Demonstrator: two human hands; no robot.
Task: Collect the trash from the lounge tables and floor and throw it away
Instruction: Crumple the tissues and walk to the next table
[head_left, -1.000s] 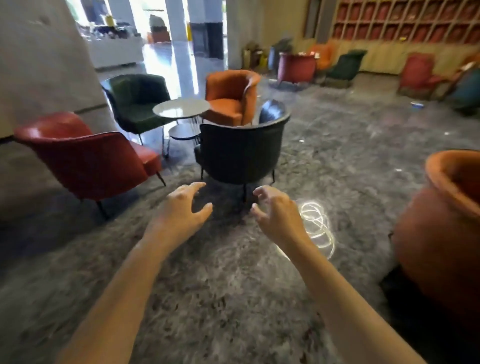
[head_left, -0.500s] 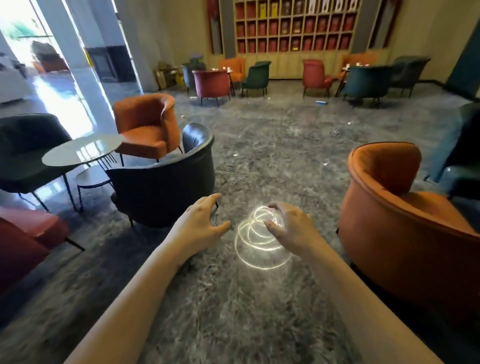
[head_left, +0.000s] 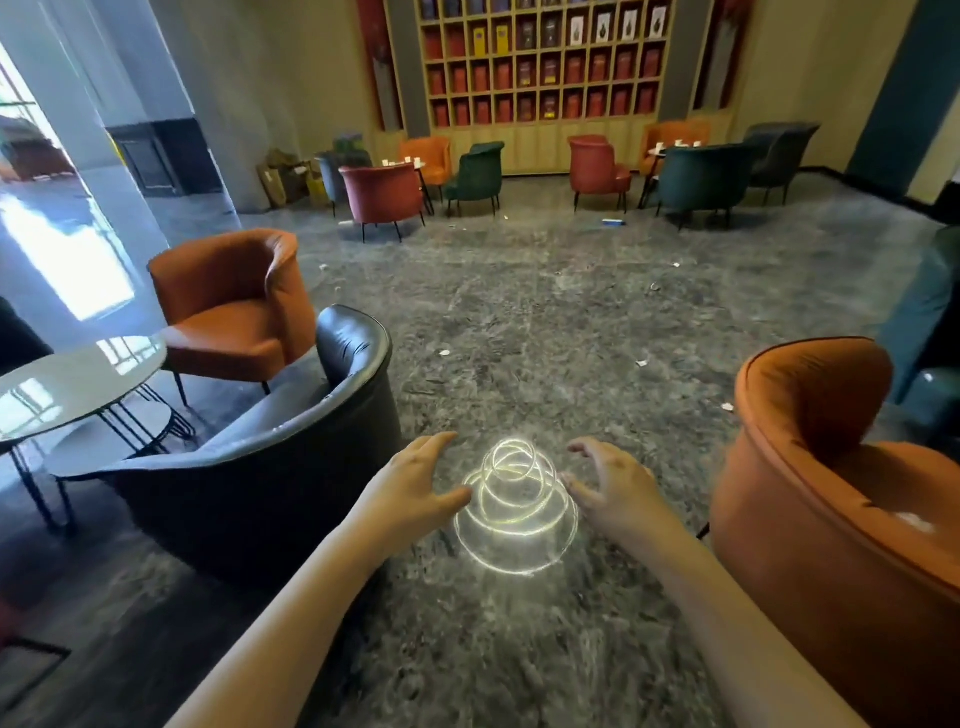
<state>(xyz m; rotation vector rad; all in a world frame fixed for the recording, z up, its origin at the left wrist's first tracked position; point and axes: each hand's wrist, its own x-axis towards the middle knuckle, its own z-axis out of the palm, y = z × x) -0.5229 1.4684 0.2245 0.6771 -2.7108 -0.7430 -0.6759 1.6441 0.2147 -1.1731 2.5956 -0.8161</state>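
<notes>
Grey marbled lounge floor (head_left: 519, 291) carries the trash. One white scrap (head_left: 444, 353) lies near the black armchair (head_left: 291, 457), a second scrap (head_left: 642, 363) and a third scrap (head_left: 728, 407) lie towards the near orange armchair (head_left: 831, 493), and a blue item (head_left: 613, 222) lies far off by the teal chairs (head_left: 706, 176). All are well apart from the hands.

Left hand (head_left: 415, 488) and right hand (head_left: 608, 486) hover palm-down over the floor, fingers (head_left: 431, 447) loosely spread and holding nothing. Between them, bright light rings (head_left: 517, 506) show on the floor.

At left, a round glass worktop (head_left: 78, 384) stands beside a second orange armchair (head_left: 234, 306). Red boxes fill the shelf wall (head_left: 540, 62) at the back.
</notes>
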